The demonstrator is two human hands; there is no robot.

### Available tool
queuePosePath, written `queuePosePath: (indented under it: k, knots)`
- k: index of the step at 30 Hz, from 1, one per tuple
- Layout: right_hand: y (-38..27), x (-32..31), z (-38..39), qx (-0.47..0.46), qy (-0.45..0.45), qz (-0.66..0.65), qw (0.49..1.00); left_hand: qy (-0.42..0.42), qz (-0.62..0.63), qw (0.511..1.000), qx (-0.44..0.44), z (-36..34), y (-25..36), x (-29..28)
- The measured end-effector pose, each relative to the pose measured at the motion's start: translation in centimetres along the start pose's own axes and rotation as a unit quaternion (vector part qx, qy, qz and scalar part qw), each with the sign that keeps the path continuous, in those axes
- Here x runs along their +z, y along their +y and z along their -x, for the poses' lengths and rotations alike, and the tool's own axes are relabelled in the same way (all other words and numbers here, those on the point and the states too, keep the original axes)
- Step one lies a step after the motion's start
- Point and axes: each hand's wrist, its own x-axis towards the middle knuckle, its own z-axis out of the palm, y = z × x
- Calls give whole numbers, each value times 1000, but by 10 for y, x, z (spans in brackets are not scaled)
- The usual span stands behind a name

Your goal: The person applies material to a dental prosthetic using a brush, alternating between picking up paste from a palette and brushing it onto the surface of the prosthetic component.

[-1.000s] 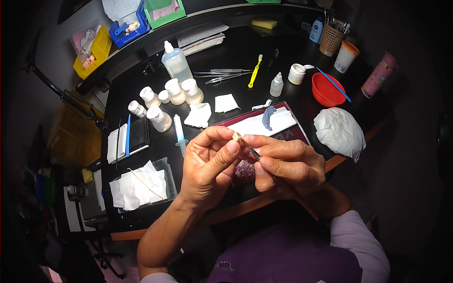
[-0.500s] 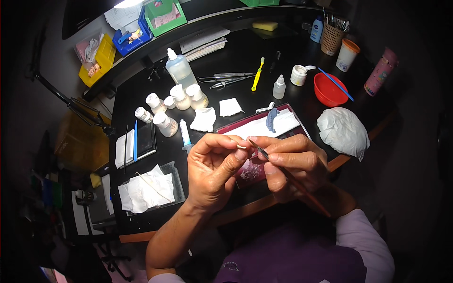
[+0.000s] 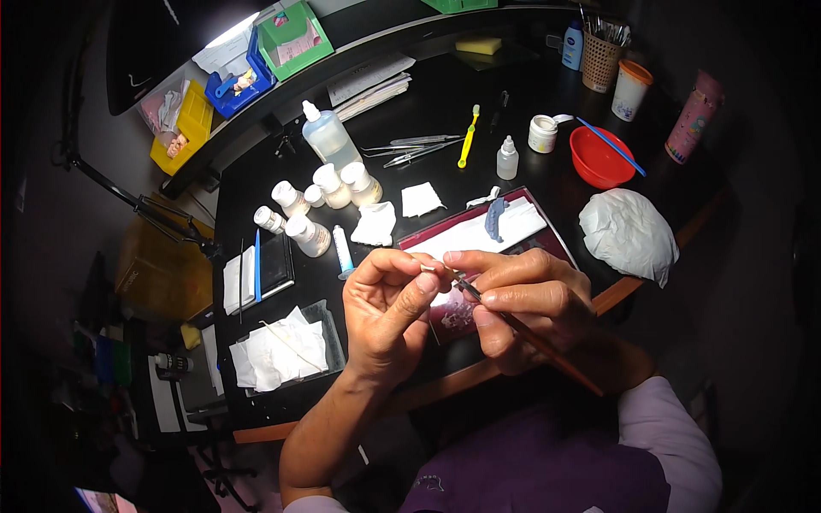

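Note:
A tiny white piece (image 3: 428, 268), perhaps tooth-shaped, is pinched between the thumb and forefinger of my left hand (image 3: 385, 308). My right hand (image 3: 539, 295) grips a fine brush (image 3: 556, 352) with a reddish-brown handle, its dark ferrule between thumb and fingers. The brush tip is close beside the white piece; whether they touch I cannot tell. Both hands almost meet above the desk's front part. Under them, partly hidden, lies a dark red tray (image 3: 446, 332) with a folded white tissue (image 3: 513, 224) and a blue-grey strip (image 3: 493, 221) on it.
Several white-capped jars (image 3: 309, 235) and a squeeze bottle (image 3: 332, 137) stand behind my left hand. Tweezers (image 3: 419, 154), a yellow toothbrush (image 3: 469, 137) and a dropper bottle (image 3: 507, 159) are farther back. To the right are a red bowl (image 3: 596, 167) and a crumpled white bundle (image 3: 629, 235).
The brush tip has dropped slightly below the white piece's level. My left fingers have shifted their pinch a little, showing more of the piece. The whole view has tilted slightly.

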Motion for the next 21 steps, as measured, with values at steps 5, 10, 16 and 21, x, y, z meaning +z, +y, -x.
queuePosePath:
  k: [5,10,16,21]
  knots:
    - [1,-6,1,-35,-40,9,999,26,-6,1000,0,-1,0,-1]
    - [-2,-9,-2,-43,-69,51,995,35,-32,999,3,-2,2,2]
    - [4,-5,0,-15,-6,-12,1000,57,10,998,-23,-3,4,8]
    - [8,-1,2,42,1,-54,998,45,27,998,-27,-1,1,-2]
